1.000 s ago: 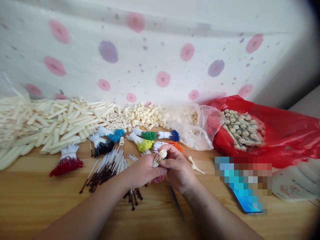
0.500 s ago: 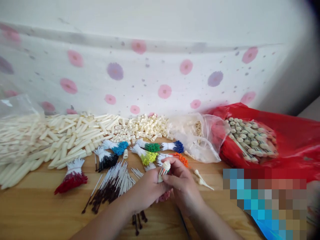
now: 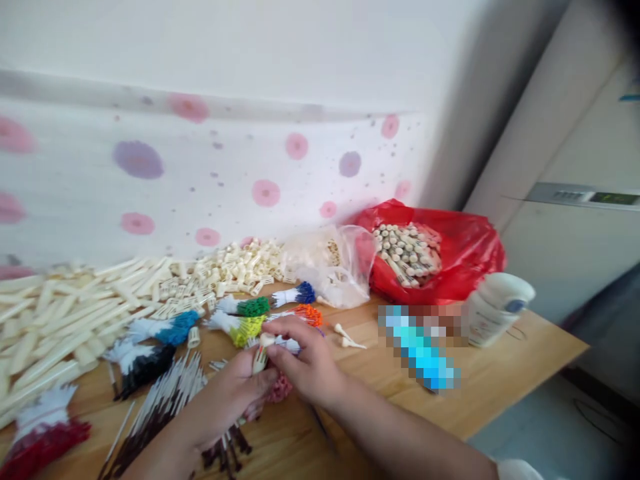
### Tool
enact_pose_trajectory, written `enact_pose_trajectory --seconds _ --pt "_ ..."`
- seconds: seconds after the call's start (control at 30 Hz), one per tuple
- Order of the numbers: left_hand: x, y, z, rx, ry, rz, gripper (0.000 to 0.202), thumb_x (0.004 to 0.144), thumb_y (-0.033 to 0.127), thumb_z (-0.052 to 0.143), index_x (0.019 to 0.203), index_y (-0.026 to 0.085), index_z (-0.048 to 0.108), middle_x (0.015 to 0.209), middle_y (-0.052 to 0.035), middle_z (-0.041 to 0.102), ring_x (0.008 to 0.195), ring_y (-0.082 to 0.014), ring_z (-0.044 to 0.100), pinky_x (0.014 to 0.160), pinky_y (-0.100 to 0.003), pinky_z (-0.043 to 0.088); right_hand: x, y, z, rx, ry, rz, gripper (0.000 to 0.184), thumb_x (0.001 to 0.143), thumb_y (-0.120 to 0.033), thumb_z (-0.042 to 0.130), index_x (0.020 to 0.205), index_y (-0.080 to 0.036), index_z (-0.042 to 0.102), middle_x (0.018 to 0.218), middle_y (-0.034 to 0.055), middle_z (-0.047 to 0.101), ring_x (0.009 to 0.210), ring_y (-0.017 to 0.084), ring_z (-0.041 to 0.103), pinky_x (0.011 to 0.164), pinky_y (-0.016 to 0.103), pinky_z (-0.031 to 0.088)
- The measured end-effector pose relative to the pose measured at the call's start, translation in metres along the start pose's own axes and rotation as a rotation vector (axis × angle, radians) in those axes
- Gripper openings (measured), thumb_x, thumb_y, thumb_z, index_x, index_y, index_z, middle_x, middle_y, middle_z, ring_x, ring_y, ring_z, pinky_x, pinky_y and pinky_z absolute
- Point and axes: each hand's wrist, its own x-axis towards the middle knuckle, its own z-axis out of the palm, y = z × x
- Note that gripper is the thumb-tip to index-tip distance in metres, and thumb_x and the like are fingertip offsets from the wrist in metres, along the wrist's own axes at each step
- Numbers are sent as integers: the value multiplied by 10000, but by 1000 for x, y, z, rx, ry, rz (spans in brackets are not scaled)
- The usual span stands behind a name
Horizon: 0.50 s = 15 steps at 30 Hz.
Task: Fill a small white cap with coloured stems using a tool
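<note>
The left hand (image 3: pixel 227 397) and the right hand (image 3: pixel 305 363) meet over the wooden table (image 3: pixel 500 360), near its front edge. The fingers of both hands are closed on one small cream plastic piece (image 3: pixel 261 353) with a rounded top, which stands between the two sets of fingertips, just above the tabletop. The left hand also covers a cluster of pink-tipped sticks (image 3: pixel 280 388) beneath it.

A loose spread of dark-tipped white sticks (image 3: pixel 160 407) lies just left of the left hand. Bundled sticks lie beyond the hands: yellow (image 3: pixel 240 328), green (image 3: pixel 247 307), orange (image 3: pixel 303 313), dark blue (image 3: pixel 295 293), light blue (image 3: pixel 165 330), black (image 3: pixel 140 363) and red (image 3: pixel 40 440). Cream tubes (image 3: pixel 60 320) are heaped along the flowered cloth (image 3: pixel 200 173), with small cream caps (image 3: pixel 235 267) beside them. A clear bag (image 3: pixel 325 263) touches a red bag (image 3: pixel 450 253) that holds round-headed pieces. A white bottle (image 3: pixel 495 307) stands to the right of the red bag.
</note>
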Motion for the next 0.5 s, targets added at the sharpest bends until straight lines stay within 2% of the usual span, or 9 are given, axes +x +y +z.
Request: enact_pose_trajectory --seconds 0.07,0.13,0.2,0.27,0.33,0.4,0.5 --pt "0 3 -1 57 -68 7 518 720 622 601 929 166 471 683 27 501 499 -71 389 450 -191 340 -2 -9 -10 -57 -53 39 312 784 -193 611 1089 -241 651 884 55 663 780 179 609 725 327 499" --pt "2 4 -1 132 -142 22 511 707 595 629 952 170 487 765 11 514 582 -97 446 500 -205 391 -7 -17 -28 -94 -107 45 312 772 -208 621 1081 -222 658 892 60 666 742 167 602 680 307 495" --pt "4 4 -2 211 -148 49 455 732 568 614 921 168 507 759 14 510 627 -115 475 550 -218 411 -9 -20 -53 -109 -32 82 243 768 -259 634 1000 -215 691 882 58 675 731 166 611 655 299 496" --pt "7 2 -6 308 -38 63 404 771 554 566 869 166 511 706 23 506 619 -125 490 570 -225 405 -5 -18 -88 -164 214 186 196 721 -320 678 879 -208 707 785 38 681 679 168 619 619 294 500" --pt "11 0 -13 385 126 71 390 785 560 527 833 174 506 662 30 499 604 -136 499 571 -232 401 6 -13 -130 -243 441 196 259 734 -354 649 932 -189 673 717 23 664 652 167 614 627 307 501" --pt "13 -3 -19 433 245 91 387 790 570 497 804 183 510 644 31 498 600 -147 506 572 -237 406 23 -6 -175 -358 661 188 342 761 -386 611 1025 -169 626 786 37 662 681 170 612 640 311 493" --pt "15 -6 -25 500 323 139 386 791 573 481 767 193 538 599 31 490 589 -156 506 569 -239 407 51 7 -234 -593 949 209 379 776 -361 597 1072 -123 586 898 89 658 793 209 612 713 342 481"
